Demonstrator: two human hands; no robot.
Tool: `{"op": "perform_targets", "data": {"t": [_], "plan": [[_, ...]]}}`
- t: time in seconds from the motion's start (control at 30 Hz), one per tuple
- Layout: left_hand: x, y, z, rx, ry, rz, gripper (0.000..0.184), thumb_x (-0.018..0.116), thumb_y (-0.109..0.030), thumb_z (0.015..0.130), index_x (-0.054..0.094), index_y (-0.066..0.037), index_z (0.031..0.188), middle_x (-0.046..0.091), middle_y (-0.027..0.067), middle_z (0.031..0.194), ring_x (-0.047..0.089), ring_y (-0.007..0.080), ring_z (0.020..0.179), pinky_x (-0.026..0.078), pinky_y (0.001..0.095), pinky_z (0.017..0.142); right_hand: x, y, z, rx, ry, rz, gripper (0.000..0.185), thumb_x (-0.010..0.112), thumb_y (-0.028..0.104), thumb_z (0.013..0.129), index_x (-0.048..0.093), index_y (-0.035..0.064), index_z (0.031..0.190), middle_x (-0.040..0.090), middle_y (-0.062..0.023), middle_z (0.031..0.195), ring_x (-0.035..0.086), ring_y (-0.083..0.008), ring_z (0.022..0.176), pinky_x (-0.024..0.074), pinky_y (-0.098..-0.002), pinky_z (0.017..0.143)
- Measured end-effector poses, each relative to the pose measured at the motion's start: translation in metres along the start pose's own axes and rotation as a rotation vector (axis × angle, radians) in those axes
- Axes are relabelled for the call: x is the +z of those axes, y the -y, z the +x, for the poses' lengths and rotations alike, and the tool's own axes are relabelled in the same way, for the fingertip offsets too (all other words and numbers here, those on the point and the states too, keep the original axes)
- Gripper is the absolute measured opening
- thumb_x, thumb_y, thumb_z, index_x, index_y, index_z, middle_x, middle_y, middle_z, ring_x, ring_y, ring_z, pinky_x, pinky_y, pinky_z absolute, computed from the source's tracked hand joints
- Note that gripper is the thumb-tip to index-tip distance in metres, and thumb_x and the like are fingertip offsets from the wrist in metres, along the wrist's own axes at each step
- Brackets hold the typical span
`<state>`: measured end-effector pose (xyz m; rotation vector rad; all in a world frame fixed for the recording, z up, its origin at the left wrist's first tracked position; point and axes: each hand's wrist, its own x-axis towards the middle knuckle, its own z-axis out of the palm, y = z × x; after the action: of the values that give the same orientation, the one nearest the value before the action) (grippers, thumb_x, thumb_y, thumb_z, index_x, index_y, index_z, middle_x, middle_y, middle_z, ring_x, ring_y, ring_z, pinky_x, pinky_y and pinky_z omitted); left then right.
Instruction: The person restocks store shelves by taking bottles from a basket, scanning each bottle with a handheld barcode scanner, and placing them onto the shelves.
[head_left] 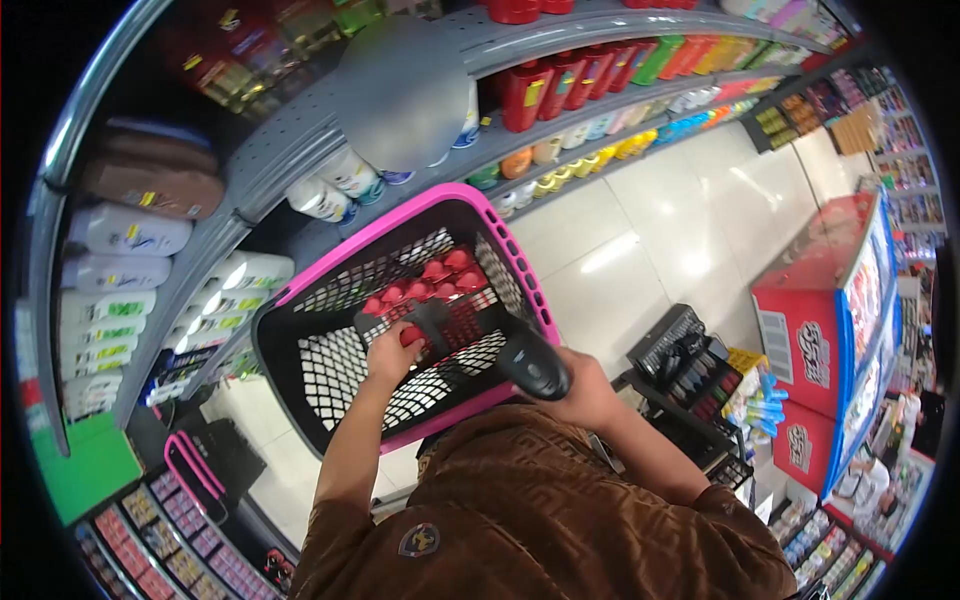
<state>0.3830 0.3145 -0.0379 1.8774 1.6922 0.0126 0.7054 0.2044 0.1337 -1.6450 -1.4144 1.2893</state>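
Note:
A black mesh shopping cart basket [345, 415] with a pink rim stands in front of me. Inside it my left hand [390, 355] has its fingers closed around a red round-topped item [411, 335]. Beside that is a dark, band-like part [432, 318]; I cannot make out what it belongs to. Several similar items with red tops [436, 270] stand in rows further inside the basket. My right hand [585, 390] grips a black handheld barcode scanner [535, 365], whose head points over the basket's near right side. Its fingers are partly hidden behind the scanner.
Curved store shelves [290, 130] hold white bottles [125, 230] and red bottles [524, 95] beyond the basket. A red and blue chest freezer [815, 330] stands at right, near a black rack [690, 365]. Another black basket with pink handles [195, 470] lies lower left. Tiled floor [650, 220] stretches between.

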Motion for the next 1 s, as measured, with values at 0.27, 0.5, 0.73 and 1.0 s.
{"op": "perform_targets", "data": {"t": [0.27, 0.5, 0.73, 1.0], "plan": [[-0.172, -0.068, -0.121, 0.103, -0.118, -0.836, 0.029, 0.075, -0.007, 0.092, 0.064, 0.005, 0.117, 0.075, 0.0092, 0.101, 0.069, 0.0112, 0.091, 0.054, 0.0264, 0.081, 0.019, 0.019, 0.03, -0.003, 0.132, 0.368, 0.039, 0.081, 0.016, 0.091, 0.064, -0.0004, 0.122, 0.069, -0.0023, 0.104, 0.062, -0.011, 0.094, 0.0523, -0.03, 0.087], [-0.203, -0.049, -0.174, 0.313, -0.431, -1.484, 0.038, 0.07, -0.03, 0.1, 0.064, 0.001, 0.12, 0.068, -0.0001, 0.092, 0.051, -0.0004, 0.066, 0.035, 0.0162, 0.055, 0.075, 0.039, 0.001, 0.185, 0.108, 0.846, 0.044, 0.067, 0.04, 0.101, 0.062, 0.0057, 0.128, 0.071, -0.0067, 0.106, 0.069, -0.0147, 0.09, 0.0554, -0.0296, 0.077], [-0.166, -0.042, -0.179, 0.317, -0.269, -1.919, 0.037, 0.063, -0.032, 0.104, 0.058, -0.006, 0.131, 0.068, 0.0012, 0.105, 0.055, 0.0037, 0.074, 0.043, 0.0193, 0.068, 0.109, 0.05, -0.033, 0.379, 0.214, 1.302, 0.056, 0.064, 0.042, 0.095, 0.053, 0.0067, 0.136, 0.068, -0.0194, 0.118, 0.071, -0.0278, 0.089, 0.0577, -0.0386, 0.057], [-0.143, -0.07, -0.209, 0.072, 0.271, -2.24, 0.058, 0.044, -0.058, 0.105, 0.052, -0.014, 0.143, 0.055, 0.0087, 0.143, 0.054, 0.0285, 0.129, 0.043, 0.0525, 0.11, 0.152, 0.121, -0.087, -0.279, -0.272, 0.332, 0.048, 0.093, 0.015, 0.073, 0.067, 0.0022, 0.112, 0.073, -0.0061, 0.097, 0.068, -0.0132, 0.079, 0.0534, -0.0277, 0.072]]}}
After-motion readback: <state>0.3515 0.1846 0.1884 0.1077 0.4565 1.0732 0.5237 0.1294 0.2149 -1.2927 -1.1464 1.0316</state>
